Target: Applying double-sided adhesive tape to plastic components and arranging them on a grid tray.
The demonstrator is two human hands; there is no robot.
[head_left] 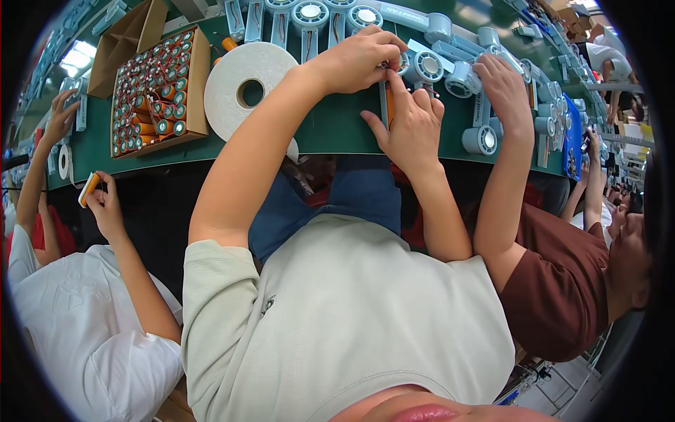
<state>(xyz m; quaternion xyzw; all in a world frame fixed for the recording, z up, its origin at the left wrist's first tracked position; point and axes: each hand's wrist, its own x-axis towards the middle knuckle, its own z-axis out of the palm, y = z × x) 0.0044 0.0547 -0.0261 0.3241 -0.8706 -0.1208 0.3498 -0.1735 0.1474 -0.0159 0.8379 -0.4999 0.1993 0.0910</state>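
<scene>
A light blue handheld fan (403, 65) lies at the table's near edge, an orange battery (389, 107) in its handle. My left hand (358, 60) reaches over its neck, fingertips pinched together on something too small to make out. From below, my right hand (413, 126) points its index finger at the same spot. Its thumb stands well apart and its other fingers bend loosely. The palm side and part of the fan are hidden under that hand. Left of my left forearm stands a big roll of white tape (223, 91).
A cardboard box (199, 88) of wired orange batteries stands left, by an empty divided carton (126, 49). More fans (309, 17) line the green table's (330, 130) far side. A co-worker's hand (503, 88) is close right among fans; another's hand (105, 207) at left holds a battery.
</scene>
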